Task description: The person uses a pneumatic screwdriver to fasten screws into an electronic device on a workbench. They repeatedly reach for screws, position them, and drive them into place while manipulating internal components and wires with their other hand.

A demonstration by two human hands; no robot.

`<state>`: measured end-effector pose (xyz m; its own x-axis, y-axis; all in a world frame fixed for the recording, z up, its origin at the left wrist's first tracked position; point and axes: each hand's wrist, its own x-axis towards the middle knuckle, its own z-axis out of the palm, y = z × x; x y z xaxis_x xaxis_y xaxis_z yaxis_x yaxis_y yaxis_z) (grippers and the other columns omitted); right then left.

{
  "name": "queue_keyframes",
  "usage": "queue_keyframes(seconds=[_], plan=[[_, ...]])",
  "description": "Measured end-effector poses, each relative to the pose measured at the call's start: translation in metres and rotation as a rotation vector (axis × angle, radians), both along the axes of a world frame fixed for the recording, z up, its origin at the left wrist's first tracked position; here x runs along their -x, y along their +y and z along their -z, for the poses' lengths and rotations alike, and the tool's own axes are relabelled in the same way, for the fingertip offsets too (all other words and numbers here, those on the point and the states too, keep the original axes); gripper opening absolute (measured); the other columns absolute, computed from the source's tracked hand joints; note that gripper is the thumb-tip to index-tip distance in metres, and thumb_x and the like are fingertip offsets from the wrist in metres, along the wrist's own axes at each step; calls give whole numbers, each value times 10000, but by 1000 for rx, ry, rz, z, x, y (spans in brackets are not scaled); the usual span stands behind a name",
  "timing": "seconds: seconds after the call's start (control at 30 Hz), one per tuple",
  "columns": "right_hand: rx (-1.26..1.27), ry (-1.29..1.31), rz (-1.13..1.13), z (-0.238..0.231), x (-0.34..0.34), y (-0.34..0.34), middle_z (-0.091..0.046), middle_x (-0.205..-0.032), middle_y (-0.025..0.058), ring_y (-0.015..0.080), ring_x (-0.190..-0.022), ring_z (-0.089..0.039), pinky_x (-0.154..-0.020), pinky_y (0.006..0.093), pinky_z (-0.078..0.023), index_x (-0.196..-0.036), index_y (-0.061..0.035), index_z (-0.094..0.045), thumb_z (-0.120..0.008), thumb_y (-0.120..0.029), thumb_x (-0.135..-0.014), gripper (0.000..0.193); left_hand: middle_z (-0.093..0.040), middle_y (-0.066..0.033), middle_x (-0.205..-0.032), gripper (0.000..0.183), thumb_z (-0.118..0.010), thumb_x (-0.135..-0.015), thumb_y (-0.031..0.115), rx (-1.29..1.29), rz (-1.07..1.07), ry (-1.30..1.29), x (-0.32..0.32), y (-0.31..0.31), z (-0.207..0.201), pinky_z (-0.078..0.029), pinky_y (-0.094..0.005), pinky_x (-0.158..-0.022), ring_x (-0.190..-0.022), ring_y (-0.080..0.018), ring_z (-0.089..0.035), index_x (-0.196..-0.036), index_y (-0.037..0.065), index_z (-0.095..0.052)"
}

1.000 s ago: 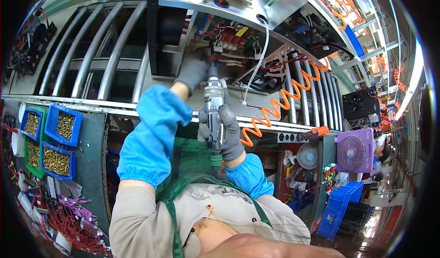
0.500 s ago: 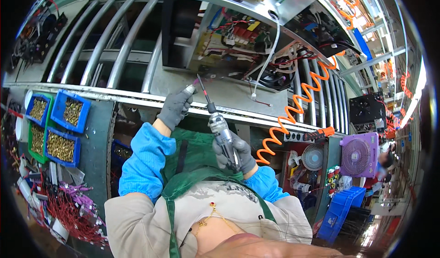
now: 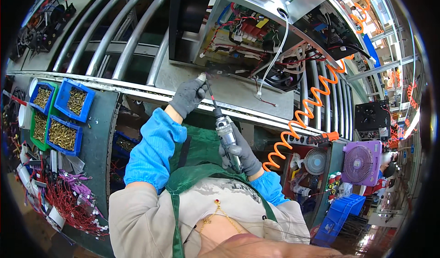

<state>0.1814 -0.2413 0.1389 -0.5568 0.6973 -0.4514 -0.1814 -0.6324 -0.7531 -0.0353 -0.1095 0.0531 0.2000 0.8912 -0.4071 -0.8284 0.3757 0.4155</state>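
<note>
My right hand (image 3: 248, 154), in a grey glove, is wrapped round a silver pneumatic screwdriver (image 3: 225, 131). Its long bit (image 3: 211, 92) points up and away, the tip right by my left fingertips. My left hand (image 3: 188, 96), gloved in grey too, is closed in a pinch; what it holds, if anything, is too small to make out. Just beyond both hands stands an open metal cabinet (image 3: 300, 31) packed with wires and circuit parts. A white cable (image 3: 277, 56) hangs from it.
Steel rollers (image 3: 123, 42) run along the conveyor on both sides of the cabinet. Blue bins of brass screws (image 3: 64, 134) stand at left, above red wire bundles (image 3: 75, 203). An orange coiled air hose (image 3: 293, 129) hangs at right, near a purple fan (image 3: 361, 163) and a blue crate (image 3: 338, 219).
My left hand has moved up and right, its fingertips now beside the bit's tip. The screwdriver has shifted slightly right in my right hand's grip. The whole view has shifted a little.
</note>
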Motion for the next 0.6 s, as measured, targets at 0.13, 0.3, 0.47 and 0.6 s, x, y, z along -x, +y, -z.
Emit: queue_keyframes(seconds=[0.13, 0.3, 0.47, 0.6], plan=[[-18, 6, -3, 3, -1, 1, -562, -778, 108, 173, -497, -586, -440, 297, -516, -1505, -210, -89, -750, -327, -654, 1084, -529, -14, -737, 255, -625, -914, 298, -26, 3, 95, -1, -2, -7, -362, -132, -403, -555, -38, -451, -914, 45, -588], [-35, -64, -25, 1, -2, 4, -555, -783, 110, 171, -496, -583, -444, 291, -517, -1505, -206, -88, -741, -310, -653, 1079, -477, 48, -603, 362, -644, -878, 436, -16, 82, 371, 2, -1, -19, -330, -159, -408, -497, -24, -420, -874, 75, -609], [-50, -79, -33, 0, 0, 5, -551, -781, 107, 161, -486, -571, -441, 288, -515, -1505, -204, -104, -730, -296, -656, 1058, -557, 31, -659, 384, -631, -882, 458, -192, 195, 739, 17, 4, -20, -374, -184, -485, -537, -32, -468, -886, 74, -625], [44, 1, -99, 0, -6, 9, -558, -786, 109, 157, -488, -571, -442, 290, -518, -1504, -210, -114, -734, -318, -653, 1059, -591, 14, -708, 412, -651, -863, 461, -348, 323, 907, 37, 9, -13, -393, -203, -514, -551, -50, -474, -916, 52, -669]])
